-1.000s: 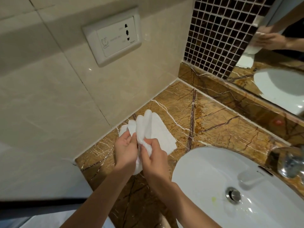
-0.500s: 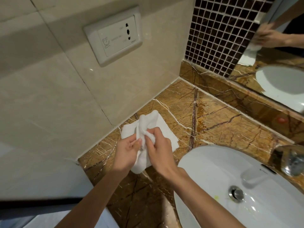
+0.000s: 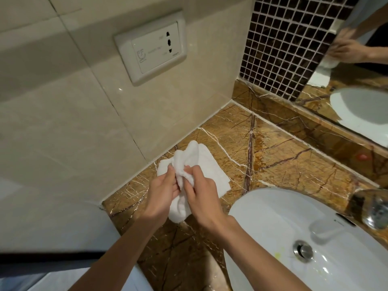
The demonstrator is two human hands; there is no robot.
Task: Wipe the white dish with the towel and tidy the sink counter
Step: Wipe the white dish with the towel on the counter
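A bunched white towel is held upright between both hands over the brown marble counter, near the corner by the wall. My left hand pinches it from the left and my right hand grips it from the right. Under the towel lies a flat white square on the counter; I cannot tell whether it is a dish or a folded cloth. The towel's lower end hangs below my hands.
A white basin with a metal drain lies at the lower right, a chrome tap beside it. A wall socket plate sits above. A mirror and dark mosaic tiles stand at the back right.
Both hands have shifted slightly toward the wall corner with the towel, and the fingers have worked the bunched cloth; the flat white square has stayed in place.
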